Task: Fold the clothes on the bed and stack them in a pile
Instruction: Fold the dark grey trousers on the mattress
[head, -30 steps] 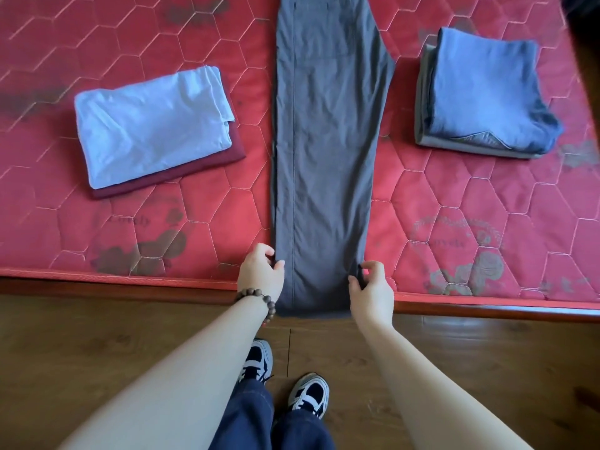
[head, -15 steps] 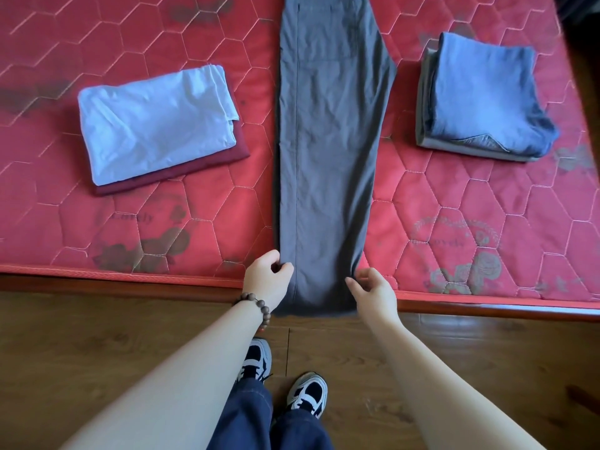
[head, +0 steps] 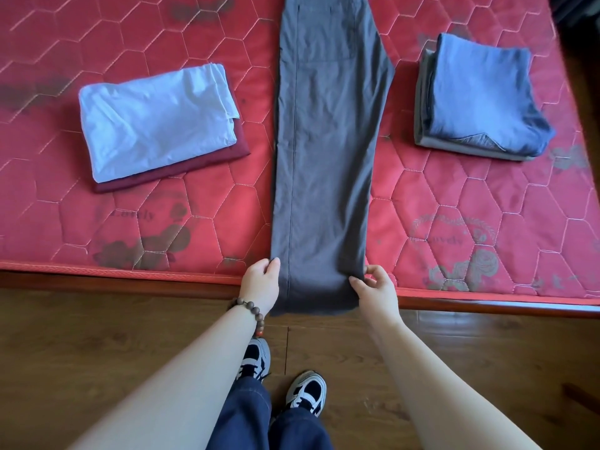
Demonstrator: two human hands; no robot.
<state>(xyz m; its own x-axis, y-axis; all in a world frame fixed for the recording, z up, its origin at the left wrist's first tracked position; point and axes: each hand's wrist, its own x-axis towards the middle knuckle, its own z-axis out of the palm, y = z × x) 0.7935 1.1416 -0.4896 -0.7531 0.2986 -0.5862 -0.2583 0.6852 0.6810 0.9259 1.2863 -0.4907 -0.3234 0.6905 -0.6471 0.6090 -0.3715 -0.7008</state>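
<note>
Grey trousers (head: 324,151) lie folded lengthwise down the middle of the red quilted mattress (head: 454,206), their leg ends hanging over the near edge. My left hand (head: 261,284) pinches the left side of the leg ends at the mattress edge. My right hand (head: 376,292) pinches the right side, thumb and fingers on the cloth. A pile with a light blue garment (head: 156,120) on a dark red one (head: 181,172) lies to the left. A folded pile of blue and grey clothes (head: 480,99) lies to the right.
The mattress's wooden frame (head: 113,282) runs along the near edge, with wooden floor (head: 97,352) below it. My feet in black and white shoes (head: 306,391) stand close to the bed. A bead bracelet (head: 251,308) is on my left wrist.
Both hands have closed in on the trouser leg ends and now pinch their two sides. The cloth at the right edge has bunched slightly under my right fingers.
</note>
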